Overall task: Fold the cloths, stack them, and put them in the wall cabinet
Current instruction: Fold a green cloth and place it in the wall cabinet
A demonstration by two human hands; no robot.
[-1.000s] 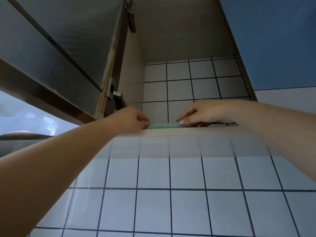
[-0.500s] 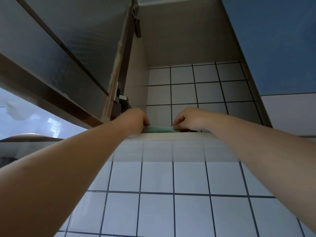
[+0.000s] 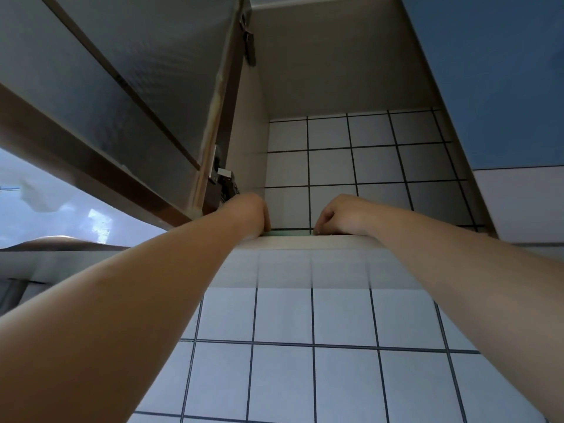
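I look up into the open wall cabinet point(image 3: 305, 242), seen from below. Only a thin green strip of the cloth stack point(image 3: 290, 232) shows over the cabinet's front edge, between my two hands. My left hand point(image 3: 251, 213) is at the stack's left end, fingers curled over it and mostly hidden behind the edge. My right hand point(image 3: 340, 215) is at the stack's right end with its fingers curled down onto the cloth. The rest of the stack is hidden by the cabinet floor.
The cabinet door point(image 3: 122, 102) hangs open on the left, with its hinge point(image 3: 225, 186) just beside my left hand. A blue closed door point(image 3: 494, 71) is on the right. White tiles point(image 3: 283, 361) cover the wall below and the cabinet's back.
Both hands have slid deeper into the cabinet with the stack. Less of the green cloth shows over the edge than before.
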